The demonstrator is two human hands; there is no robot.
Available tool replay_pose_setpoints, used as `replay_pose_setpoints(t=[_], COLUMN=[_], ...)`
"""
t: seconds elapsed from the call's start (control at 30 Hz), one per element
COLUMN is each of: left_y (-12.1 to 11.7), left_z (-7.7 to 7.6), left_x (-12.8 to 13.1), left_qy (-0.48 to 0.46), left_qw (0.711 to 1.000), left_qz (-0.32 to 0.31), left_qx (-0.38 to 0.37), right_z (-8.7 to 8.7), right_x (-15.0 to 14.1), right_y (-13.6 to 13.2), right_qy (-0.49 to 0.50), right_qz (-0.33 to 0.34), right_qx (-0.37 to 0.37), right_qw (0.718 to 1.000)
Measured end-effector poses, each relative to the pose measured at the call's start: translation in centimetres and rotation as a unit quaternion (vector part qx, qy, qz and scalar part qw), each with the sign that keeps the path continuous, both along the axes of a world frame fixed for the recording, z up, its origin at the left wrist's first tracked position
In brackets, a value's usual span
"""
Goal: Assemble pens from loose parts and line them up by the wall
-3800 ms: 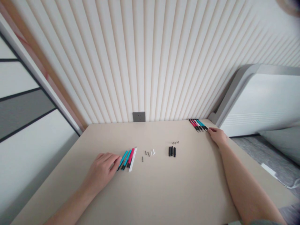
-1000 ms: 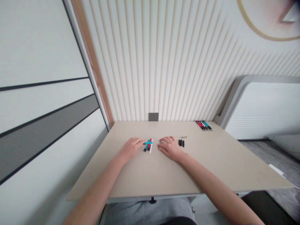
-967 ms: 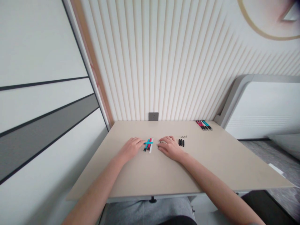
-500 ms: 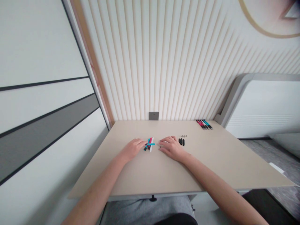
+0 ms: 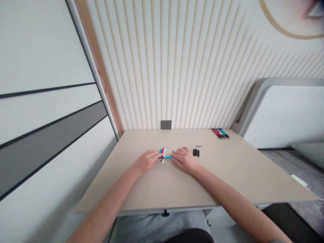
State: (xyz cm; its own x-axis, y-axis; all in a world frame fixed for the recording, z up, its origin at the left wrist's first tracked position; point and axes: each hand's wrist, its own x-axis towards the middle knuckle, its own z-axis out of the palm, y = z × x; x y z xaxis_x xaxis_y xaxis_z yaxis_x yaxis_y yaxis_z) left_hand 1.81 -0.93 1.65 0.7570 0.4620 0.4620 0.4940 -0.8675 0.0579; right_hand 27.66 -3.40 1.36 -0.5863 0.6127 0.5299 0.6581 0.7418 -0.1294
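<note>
A light-blue pen barrel (image 5: 168, 157) lies level between my two hands. My left hand (image 5: 147, 162) is closed on its dark left end, just above several loose barrels. Among those, a white barrel (image 5: 164, 151) and a pink barrel (image 5: 162, 150) show, partly covered by the fingers. My right hand (image 5: 186, 160) pinches the right end of the blue barrel; its fingertips hide that end. A small dark piece (image 5: 173, 152) sits close to the right fingertips. Right of that hand stand three black rubber grips (image 5: 196, 153) in a row.
Several small metal pen tips (image 5: 198, 146) lie behind the black grips. Assembled pens (image 5: 220, 134) in pink, white and blue line the back right of the beige table (image 5: 141, 192). A dark wall socket (image 5: 166, 125) sits behind the table, and a cabinet rises at left.
My left hand has moved right with the blue barrel, over the loose barrels. The right fingers, apart from it before, now meet the barrel's right end.
</note>
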Motion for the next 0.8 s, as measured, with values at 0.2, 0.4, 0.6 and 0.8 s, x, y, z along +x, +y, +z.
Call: replay_pose_setpoints(t=[0.2, 0.4, 0.6, 0.8], left_y=[-0.25, -0.16, -0.05, -0.10], left_z=[0.46, 0.31, 0.10, 0.29], left_x=[-0.21, -0.22, -0.23, -0.23], left_qy=[0.012, 0.005, 0.009, 0.000], left_qw=[0.999, 0.999, 0.999, 0.998], left_qz=[0.024, 0.037, 0.038, 0.057], left_qx=[-0.018, -0.021, -0.024, -0.022], right_z=[0.00, 0.06, -0.13, -0.22], right_x=[0.19, 0.24, 0.43, 0.43], right_y=[-0.02, -0.08, 0.02, 0.12], right_qy=[0.004, -0.002, -0.003, 0.001], right_qz=[-0.001, 0.000, -0.007, -0.017], right_qx=[0.017, 0.021, 0.027, 0.016], right_qw=[1.000, 1.000, 1.000, 1.000])
